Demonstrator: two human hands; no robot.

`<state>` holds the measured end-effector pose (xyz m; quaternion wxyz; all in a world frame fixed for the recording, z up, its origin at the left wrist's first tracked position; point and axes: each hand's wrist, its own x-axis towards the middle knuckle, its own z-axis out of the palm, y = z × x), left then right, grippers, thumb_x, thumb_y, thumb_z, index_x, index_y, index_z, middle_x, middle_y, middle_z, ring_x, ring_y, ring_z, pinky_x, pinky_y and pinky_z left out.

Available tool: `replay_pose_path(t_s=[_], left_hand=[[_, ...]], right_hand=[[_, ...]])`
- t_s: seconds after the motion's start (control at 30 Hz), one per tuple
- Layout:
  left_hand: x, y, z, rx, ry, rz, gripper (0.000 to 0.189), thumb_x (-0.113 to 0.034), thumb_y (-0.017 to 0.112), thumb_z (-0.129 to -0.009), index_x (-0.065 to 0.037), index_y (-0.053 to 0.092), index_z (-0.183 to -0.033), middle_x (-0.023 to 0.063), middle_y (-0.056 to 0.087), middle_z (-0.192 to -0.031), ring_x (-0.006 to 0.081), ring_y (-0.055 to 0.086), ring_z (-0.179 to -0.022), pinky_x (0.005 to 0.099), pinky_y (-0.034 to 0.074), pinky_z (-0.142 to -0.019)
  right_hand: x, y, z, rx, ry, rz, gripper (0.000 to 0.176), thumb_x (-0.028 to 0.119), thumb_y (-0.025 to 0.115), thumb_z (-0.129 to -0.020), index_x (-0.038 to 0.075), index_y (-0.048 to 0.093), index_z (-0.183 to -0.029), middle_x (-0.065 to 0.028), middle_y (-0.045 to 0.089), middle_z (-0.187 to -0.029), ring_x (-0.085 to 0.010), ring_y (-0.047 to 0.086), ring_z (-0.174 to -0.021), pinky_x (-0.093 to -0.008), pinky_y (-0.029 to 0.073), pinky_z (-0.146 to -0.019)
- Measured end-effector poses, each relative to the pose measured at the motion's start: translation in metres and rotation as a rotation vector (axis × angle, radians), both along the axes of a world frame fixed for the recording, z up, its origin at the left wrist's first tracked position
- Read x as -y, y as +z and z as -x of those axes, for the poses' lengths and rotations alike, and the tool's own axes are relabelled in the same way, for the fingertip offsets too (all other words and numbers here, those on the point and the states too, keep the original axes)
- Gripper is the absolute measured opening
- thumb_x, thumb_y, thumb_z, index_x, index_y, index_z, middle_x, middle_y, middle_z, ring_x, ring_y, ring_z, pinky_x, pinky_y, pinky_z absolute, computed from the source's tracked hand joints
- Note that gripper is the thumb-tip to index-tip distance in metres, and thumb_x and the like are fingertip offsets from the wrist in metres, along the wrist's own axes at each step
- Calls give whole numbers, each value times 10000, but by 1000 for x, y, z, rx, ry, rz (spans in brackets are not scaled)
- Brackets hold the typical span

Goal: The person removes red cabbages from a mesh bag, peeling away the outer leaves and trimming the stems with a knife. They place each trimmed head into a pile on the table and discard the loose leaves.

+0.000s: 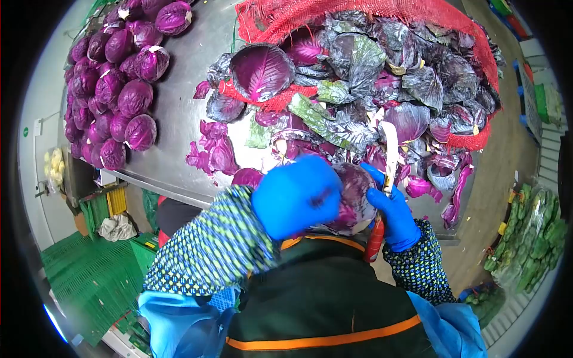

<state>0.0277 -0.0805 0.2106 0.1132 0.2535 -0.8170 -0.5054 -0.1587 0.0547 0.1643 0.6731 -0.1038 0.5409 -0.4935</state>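
Observation:
My left hand [297,196], in a blue glove, is smeared by motion at the left side of a red cabbage [353,194]; its fingers cannot be made out. On the cabbage's right side, my right hand [395,216], also gloved in blue, is closed round a knife. The knife's red handle [375,240] points down toward my apron, and its stained blade [390,152] points up over the loose leaves. The cabbage is close to my body at the table's front edge. Purple leaf pieces [216,152] lie just beyond it.
Peeled red cabbages [110,86] are piled at the left of the metal table [188,77]. Dark outer leaves [418,83] heap on a red mesh sack [382,7] at the back right. Green crates [89,268] stand low left; bagged green vegetables [531,238] lie at the right.

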Motion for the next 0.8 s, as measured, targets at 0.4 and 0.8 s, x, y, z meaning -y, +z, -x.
replay_pose_path(t_s=[0.4,0.8], left_hand=[[-29,18,10,-22,79,404,467,-157,765,-671,-88,599,-1102,111,545,-1089,333,504,-1057,427,423,-899],[-25,11,14,-360,85,414,262,-15,672,-699,-54,677,-958,122,646,-939,295,591,-931,411,471,-840]], right_hand=[[3,-2,-3,633,-237,-106,548,457,388,-939,63,424,-1318,-142,501,-1279,-277,523,-1130,-420,421,-982],[21,38,2,415,-270,-96,440,519,472,-899,116,536,-735,-31,521,-606,-151,517,-532,-269,414,-495]])
